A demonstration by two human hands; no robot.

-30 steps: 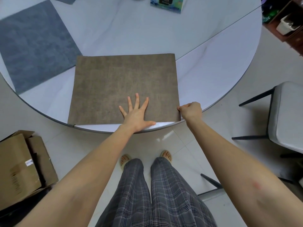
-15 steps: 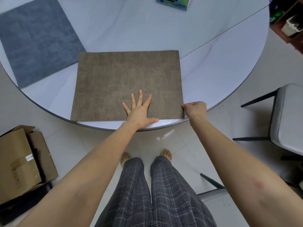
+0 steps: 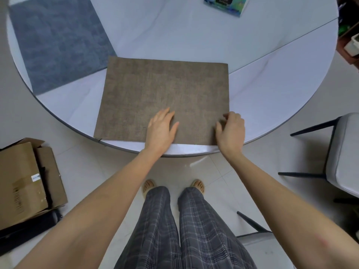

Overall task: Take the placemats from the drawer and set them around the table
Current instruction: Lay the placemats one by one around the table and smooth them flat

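Presently we find the brown mat [image 3: 163,94] lying flat on the round white surface [image 3: 272,78], its near edge running along the rim closest to the person. The left hand [image 3: 160,131] rests palm-down on the mat's near middle, fingers [image 3: 165,115] straight and close together; we judge this hold is meant to pin the mat while it is squared to the rim. The right hand [image 3: 232,131] sits at the mat's near right corner, fingers loosely curled over the edge. We cannot tell whether they pinch the corner or merely touch it. Beyond the left fingers and to their left, a grey mat [image 3: 58,41] lies at the neighbouring place, turned to follow the curve of the rim, just beside the brown one's far left corner. Far ahead of the right fingers a printed box [image 3: 225,4] stands on the surface. A cardboard carton [image 3: 23,181] sits on the floor to the left, a chair [image 3: 342,152] to the right. We judge this placing nearly done, with only final alignment remaining.
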